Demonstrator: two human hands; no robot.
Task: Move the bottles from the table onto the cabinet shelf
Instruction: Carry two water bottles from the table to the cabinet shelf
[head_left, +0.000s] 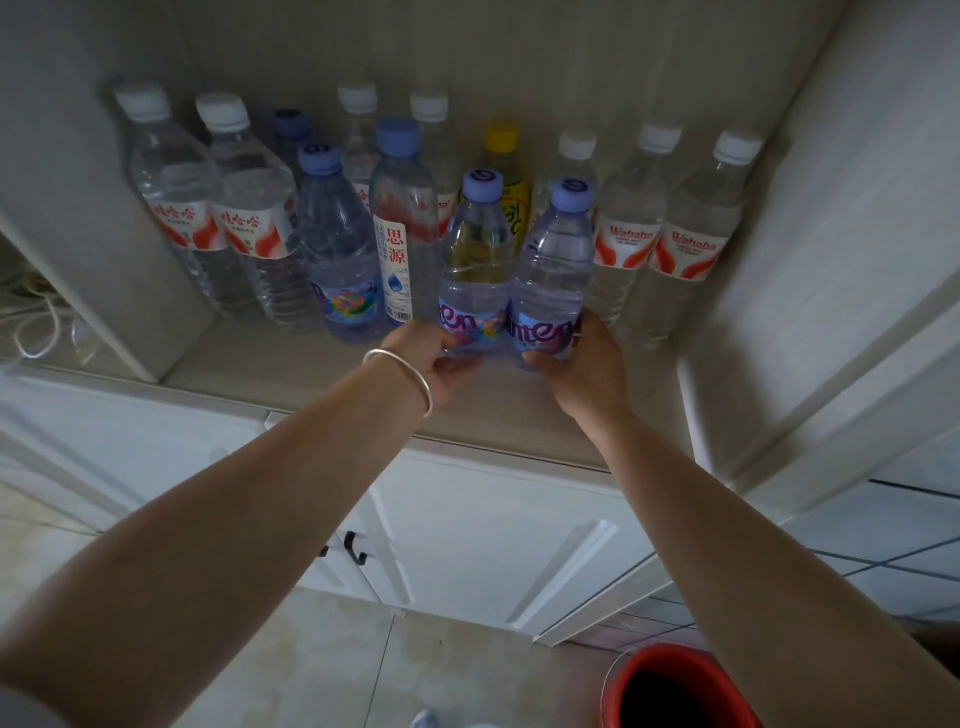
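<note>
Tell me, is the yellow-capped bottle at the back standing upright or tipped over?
Upright: the yellow-capped bottle stands on the shelf, cap on top.

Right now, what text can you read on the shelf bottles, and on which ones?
"Wahaha": red-and-white labels of the two clear white-capped bottles at the right.
"思源": white label of the tall blue-capped bottle.
"娃哈哈": labels of the two white-capped bottles at the left.
"anten", partial: purple-capped bottle in the right hand.
Small print: unreadable.
</note>
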